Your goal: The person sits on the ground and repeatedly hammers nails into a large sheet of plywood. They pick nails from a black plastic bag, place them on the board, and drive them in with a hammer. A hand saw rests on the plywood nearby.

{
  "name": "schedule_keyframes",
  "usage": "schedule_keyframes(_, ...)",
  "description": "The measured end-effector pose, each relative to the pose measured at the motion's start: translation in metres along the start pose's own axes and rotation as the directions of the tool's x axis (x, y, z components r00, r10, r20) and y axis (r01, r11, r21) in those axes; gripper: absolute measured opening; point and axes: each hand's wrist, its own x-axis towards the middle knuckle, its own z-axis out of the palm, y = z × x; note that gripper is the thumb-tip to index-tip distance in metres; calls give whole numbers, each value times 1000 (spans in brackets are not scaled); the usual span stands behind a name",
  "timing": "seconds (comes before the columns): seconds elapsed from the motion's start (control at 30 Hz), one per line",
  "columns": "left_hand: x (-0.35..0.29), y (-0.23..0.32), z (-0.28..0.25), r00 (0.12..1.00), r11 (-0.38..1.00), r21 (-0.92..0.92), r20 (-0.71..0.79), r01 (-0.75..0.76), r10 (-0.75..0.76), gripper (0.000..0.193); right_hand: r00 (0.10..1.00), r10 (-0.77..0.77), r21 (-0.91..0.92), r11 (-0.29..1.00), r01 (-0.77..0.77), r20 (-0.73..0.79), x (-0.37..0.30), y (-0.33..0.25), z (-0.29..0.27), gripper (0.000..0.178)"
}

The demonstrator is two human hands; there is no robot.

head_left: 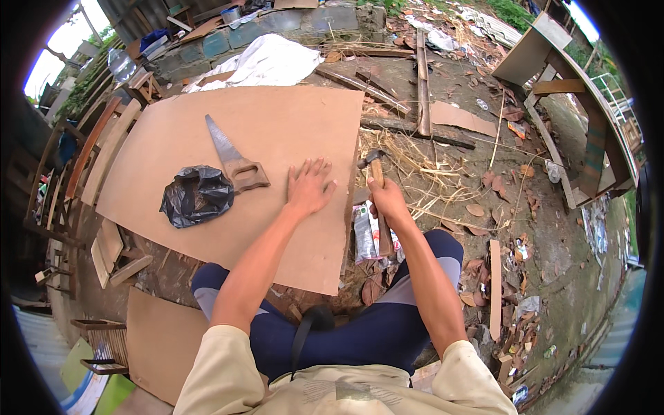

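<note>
A large brown sheet of board (242, 256) lies in front of me, over my lap's far side. My left hand (309, 187) rests flat on it near the right edge, fingers spread. Just past that edge, my right hand (389, 200) is closed around the wooden handle of a hammer (376, 169), its dark metal head pointing away from me. On the board, left of my left hand, lies a handsaw (235, 159) with a wooden grip and its blade pointing away. Beside the saw's handle sits a crumpled, open black plastic bag (198, 196); its contents are hard to make out.
Wooden strips (422, 83) and dry straw (443, 173) litter the ground beyond the board. A wooden frame (588, 104) stands at the far right. White cloth (270, 61) lies behind the board, and wooden furniture parts (104, 152) crowd the left. Near my right leg is a narrow wood strip (495, 290).
</note>
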Motion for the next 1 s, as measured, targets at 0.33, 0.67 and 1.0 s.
schedule_keyframes(0.33, -114, -59, -8, 925, 792, -606, -257, 70, -279, 22, 970, -238, -164, 957, 241, 41, -16, 25, 24, 33)
schedule_keyframes(0.67, -148, -228, -62, 578, 908, -264, -705, 324, -411, 17, 895, -265, -165, 926, 341, 360, -36, 38, 84, 26)
schedule_keyframes(1.0, -127, -253, -90, 753, 799, -110, -282, 591, -595, 23, 927, -241, -216, 927, 308, 289, -29, 40, 82, 27)
